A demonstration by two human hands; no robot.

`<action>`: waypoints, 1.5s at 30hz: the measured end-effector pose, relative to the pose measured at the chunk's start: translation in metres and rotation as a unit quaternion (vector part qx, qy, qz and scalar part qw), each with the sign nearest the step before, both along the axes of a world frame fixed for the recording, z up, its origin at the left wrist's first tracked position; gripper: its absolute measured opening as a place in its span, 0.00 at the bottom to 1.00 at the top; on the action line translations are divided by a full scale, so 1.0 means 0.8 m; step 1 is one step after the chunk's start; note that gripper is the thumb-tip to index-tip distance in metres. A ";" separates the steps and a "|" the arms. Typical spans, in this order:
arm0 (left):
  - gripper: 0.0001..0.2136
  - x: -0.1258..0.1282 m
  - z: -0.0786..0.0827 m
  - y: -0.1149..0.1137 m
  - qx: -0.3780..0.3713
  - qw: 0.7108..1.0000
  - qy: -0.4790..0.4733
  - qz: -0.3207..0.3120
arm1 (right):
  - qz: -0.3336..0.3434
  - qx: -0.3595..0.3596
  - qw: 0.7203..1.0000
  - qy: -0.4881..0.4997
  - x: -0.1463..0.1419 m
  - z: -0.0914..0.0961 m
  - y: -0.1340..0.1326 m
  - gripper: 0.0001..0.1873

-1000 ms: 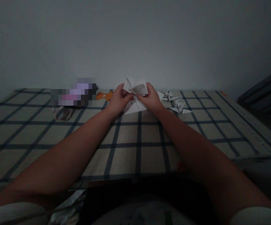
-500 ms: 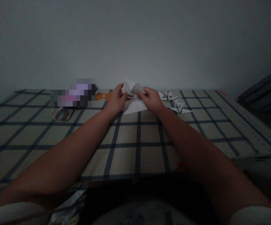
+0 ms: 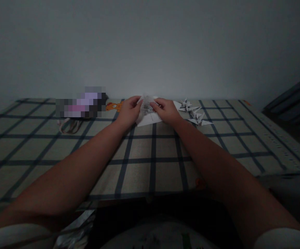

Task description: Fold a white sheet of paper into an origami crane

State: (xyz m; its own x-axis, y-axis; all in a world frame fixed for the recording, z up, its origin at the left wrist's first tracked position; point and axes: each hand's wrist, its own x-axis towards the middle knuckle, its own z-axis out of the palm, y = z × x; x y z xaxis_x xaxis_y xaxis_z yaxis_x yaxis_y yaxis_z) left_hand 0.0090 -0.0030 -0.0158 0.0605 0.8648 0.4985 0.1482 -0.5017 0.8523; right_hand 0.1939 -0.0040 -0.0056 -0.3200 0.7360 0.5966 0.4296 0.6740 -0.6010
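Note:
Both my hands meet at the far middle of a checked tablecloth [image 3: 139,148]. My left hand [image 3: 129,110] and my right hand [image 3: 166,110] pinch a small folded piece of white printed paper [image 3: 146,106] between them, pressed low over a flat white sheet [image 3: 150,119] that lies on the cloth. The fingers of both hands are closed on the folded paper. Just right of my right hand sit two finished white paper cranes [image 3: 196,116].
A blurred purple and dark object [image 3: 81,102] lies at the back left, with a pale loop of cord [image 3: 68,125] in front of it. An orange cartoon print [image 3: 115,105] shows on the cloth. A plain wall stands behind the table. Crumpled silvery wrapping [image 3: 74,230] lies near my lap.
The folded paper was held raised and spread open; my hands have brought it down and folded it smaller, flatter against the sheet on the cloth.

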 end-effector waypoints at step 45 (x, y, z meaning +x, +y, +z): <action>0.15 -0.003 0.006 -0.005 0.004 1.000 0.012 -0.025 | 0.061 -0.117 0.973 0.191 0.002 -0.014 0.019 0.14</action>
State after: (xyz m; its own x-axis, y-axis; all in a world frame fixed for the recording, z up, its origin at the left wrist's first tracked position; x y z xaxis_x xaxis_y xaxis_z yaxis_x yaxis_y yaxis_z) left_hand 0.0068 -0.0071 -0.0114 0.1158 0.8567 0.5027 0.1436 -0.5152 0.8450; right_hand 0.1957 0.0111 -0.0170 -0.2007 0.8361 0.5106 0.0703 0.5321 -0.8438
